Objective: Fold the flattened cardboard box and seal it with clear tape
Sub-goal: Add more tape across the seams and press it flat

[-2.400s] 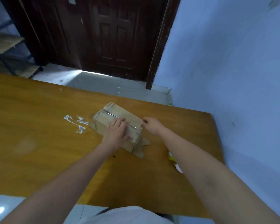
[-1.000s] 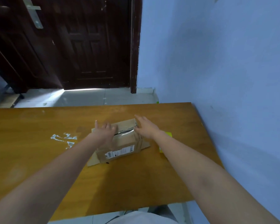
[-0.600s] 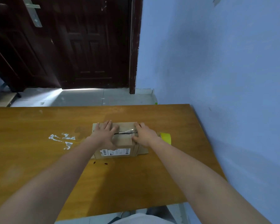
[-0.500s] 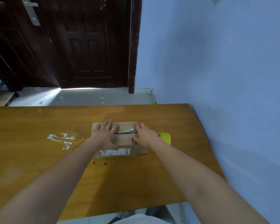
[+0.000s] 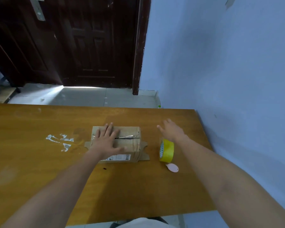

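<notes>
1. On top of the cardboard box (image 5: 122,142): left hand (image 5: 106,140), fingers (image 5: 109,129) straight and spread, palm pressed flat on the left half of the lid; grips nothing; thumb pointing right along the near flap
2. Right of the box, apart from it: right hand (image 5: 171,131), fingers straight and loosely spread, palm down, empty; whether it touches the surface below cannot be told
3. Box itself: folded up, lying flat on the wooden table (image 5: 39,162), roughly mid-table; top flaps closed, a shiny strip of clear tape (image 5: 126,137) along the centre seam with a dark slit showing under it; a white printed label (image 5: 118,157) on the near side face
4. Either end of the box, at its base: cardboard tabs (image 5: 144,151) sticking out flat onto the table, one left, one right
5. Right of the box, under the right wrist: tape roll (image 5: 166,150), yellow, standing on edge, near the box but not touching
6. Near side of the roll, further right of the box: small pale pink oval tag (image 5: 172,167), lying flat
7. Left of the box: white smeared residue (image 5: 60,141) on the tabletop
8. Beyond the box, past the table's far edge: tiled floor (image 5: 82,97), dark wooden door (image 5: 89,38); blue wall (image 5: 220,63) along the right
</notes>
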`<state>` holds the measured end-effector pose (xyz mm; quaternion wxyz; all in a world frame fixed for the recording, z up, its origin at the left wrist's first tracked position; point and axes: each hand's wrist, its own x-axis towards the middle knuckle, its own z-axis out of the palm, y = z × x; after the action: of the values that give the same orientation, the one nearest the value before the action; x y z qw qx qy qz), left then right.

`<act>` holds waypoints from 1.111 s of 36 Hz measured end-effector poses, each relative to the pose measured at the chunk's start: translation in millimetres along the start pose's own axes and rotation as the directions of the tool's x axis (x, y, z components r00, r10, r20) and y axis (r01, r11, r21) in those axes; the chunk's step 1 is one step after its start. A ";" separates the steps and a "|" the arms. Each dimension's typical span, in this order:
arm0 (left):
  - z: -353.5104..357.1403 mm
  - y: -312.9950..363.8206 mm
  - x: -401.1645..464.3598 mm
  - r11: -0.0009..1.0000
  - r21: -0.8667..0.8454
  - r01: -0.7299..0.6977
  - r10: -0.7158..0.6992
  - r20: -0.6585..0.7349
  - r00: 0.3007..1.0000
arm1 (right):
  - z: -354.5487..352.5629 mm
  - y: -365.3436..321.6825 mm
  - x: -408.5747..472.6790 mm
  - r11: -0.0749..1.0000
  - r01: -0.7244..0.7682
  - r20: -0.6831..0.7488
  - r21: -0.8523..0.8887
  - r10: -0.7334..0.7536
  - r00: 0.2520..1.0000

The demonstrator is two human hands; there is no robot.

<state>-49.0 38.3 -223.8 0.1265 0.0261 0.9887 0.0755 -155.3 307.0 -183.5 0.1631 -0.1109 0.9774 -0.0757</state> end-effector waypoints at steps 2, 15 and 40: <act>-2.1 11.9 2.0 0.993 -0.111 0.029 -0.037 -0.071 0.997 | -1.4 22.9 6.8 0.995 -0.083 0.021 0.046 0.082 0.996; -18.7 160.2 75.5 0.957 -0.231 -0.175 0.142 -0.155 0.978 | 36.4 81.3 23.1 0.920 -0.310 0.344 0.240 0.218 0.913; 39.3 202.2 121.6 0.288 -0.761 0.581 -0.146 0.565 0.812 | 57.1 78.6 50.4 0.564 -0.703 0.730 0.433 0.238 0.640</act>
<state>-150.0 252.1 -259.8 0.3262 -0.2656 0.7085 0.5666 -197.7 364.2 -266.6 0.5047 0.2233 0.7601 -0.3430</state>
